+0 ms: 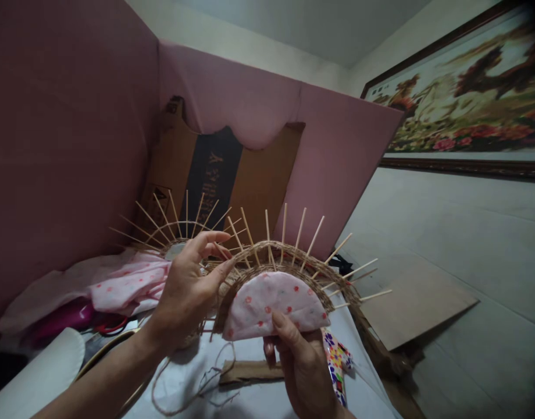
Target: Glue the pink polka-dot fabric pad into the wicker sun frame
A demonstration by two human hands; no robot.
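Observation:
My right hand (pixel 300 355) grips a half-round woven piece from below, its thumb on the white fabric panel (pixel 276 305) dotted with red and pink. Brown twine (pixel 267 247) is woven in arched rows around the panel, between thin wooden sticks (pixel 285 224) that fan outward. At the upper left of the arch, my left hand (pixel 191 285) pinches the twine between thumb and fingers, beside a stick. Those fingertips partly hide the strand. Behind my left hand stands a second fan of sticks (pixel 186 212) with a twine arc.
Dotted pink fabric (pixel 130 285) and a purple object (pixel 69 320) lie at left. Loose twine (pixel 175 410) and a brown strip (pixel 250 373) rest on the white table surface (pixel 198 361). A cardboard piece (pixel 267 180) leans against the pink panel (pixel 328 169). A flower-patterned item (pixel 335 366) lies right.

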